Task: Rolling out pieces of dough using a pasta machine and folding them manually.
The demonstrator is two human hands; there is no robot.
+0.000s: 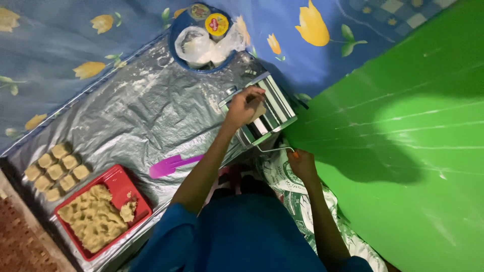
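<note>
My left hand (243, 107) is pressing a dough piece (260, 110) onto the pasta roller (267, 113), feeding it. My right hand (301, 162) is closing its grip around the crank handle (276, 149).

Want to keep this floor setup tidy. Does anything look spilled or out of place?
White powder, likely flour, is dusted over the grey plastic sheet near the blue bowl. The purple spatula lies loose on the sheet. Otherwise the dough blocks sit in neat rows.

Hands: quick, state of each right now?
Left hand: on top of the pasta machine, pressing dough; grip unclear.
Right hand: closed on the crank.
</note>
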